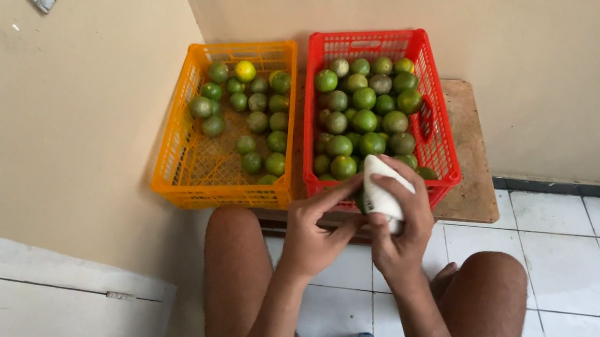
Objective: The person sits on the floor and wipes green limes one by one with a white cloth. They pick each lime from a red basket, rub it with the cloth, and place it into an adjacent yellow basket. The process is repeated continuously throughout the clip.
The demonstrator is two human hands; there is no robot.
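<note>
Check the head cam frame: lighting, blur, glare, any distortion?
Head view: soft, even light, faint shadows under the orange crate and red crate; no glare on the limes; slight softness on the right hand, left hand and white cloth; mild wide-angle bending at the wall edges.

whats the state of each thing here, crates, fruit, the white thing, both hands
orange crate: partly filled with green fruit
red crate: heaped full
white cloth: wrapped round a fruit, held
right hand: closed on the cloth
left hand: fingers touching the cloth
</note>
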